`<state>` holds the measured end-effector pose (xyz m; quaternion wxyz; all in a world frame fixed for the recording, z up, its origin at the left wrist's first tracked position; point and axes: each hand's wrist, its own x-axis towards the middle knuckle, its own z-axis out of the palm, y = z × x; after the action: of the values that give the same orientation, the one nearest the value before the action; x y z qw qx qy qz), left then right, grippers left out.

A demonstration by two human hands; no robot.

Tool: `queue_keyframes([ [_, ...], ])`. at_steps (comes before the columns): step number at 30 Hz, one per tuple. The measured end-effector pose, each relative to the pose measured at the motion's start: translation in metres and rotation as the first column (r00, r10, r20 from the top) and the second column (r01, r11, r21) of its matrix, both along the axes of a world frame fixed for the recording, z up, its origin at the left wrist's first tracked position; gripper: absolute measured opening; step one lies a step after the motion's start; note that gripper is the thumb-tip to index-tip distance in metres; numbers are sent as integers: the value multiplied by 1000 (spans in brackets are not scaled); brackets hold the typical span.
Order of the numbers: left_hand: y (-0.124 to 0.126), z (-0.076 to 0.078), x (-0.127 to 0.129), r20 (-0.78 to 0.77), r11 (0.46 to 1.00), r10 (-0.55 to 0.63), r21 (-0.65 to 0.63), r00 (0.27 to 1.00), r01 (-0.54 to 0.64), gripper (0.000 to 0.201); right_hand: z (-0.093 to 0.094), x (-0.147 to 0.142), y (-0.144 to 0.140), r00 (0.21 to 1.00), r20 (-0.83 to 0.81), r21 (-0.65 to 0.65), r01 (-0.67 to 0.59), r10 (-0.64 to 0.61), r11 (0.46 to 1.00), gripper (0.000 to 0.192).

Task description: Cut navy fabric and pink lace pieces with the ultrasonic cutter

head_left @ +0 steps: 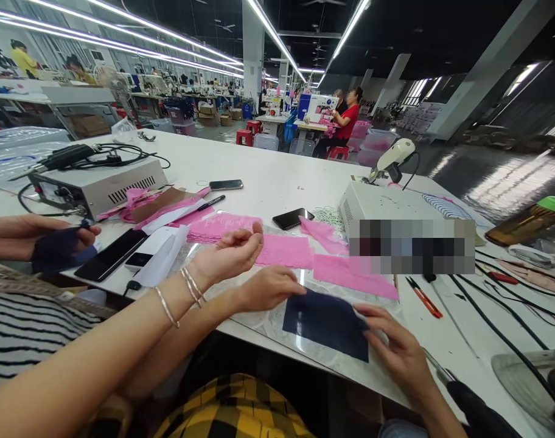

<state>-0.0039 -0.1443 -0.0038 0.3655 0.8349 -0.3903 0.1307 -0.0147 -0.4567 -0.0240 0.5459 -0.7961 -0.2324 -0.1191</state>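
Observation:
A dark navy piece of fabric [325, 322] is spread over a clear sheet [259, 319] at the table's front edge. My left hand [271, 287] pinches its upper left corner between thumb and fingers. At its right edge, my right hand [394, 340] is closed on the border, fingertips partly behind the cloth. Just right of that wrist is a black-handled tool [476, 398] with a metal tip. Another person's braceleted hand [241, 250] hovers above my left hand, fingers curled. Further left, a hand [83, 236] holds another navy piece [53, 249].
Pink fabric pieces [284, 250] lie behind the navy cloth. Phones [293, 217], a paper sheet [165, 258] and a grey box [136, 182] with a corded tool stand left. To the right are a machine box [373, 204], orange snips [426, 298], black cables and a glass jar [519, 377].

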Motion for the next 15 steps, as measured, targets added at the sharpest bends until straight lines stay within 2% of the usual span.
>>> queue_keyframes([
  [3,3,-13,-18,30,981,-71,185,997,64,30,-9,-18,-12,981,97,-251,-141,170,958,12],
  [6,3,-12,-28,-24,938,-135,318,991,136,34,-11,-21,-19,972,80,-343,-181,221,922,14],
  [10,-3,-1,-27,-104,934,-144,313,984,170,34,-10,-12,-18,986,39,-360,-136,161,923,16],
  [13,-10,7,-23,-139,935,-195,273,971,227,24,-10,-7,-16,989,26,-348,-128,146,929,14],
  [15,-17,9,-18,-176,948,-141,261,974,184,19,-11,-6,-16,988,38,-343,-127,149,931,13],
])
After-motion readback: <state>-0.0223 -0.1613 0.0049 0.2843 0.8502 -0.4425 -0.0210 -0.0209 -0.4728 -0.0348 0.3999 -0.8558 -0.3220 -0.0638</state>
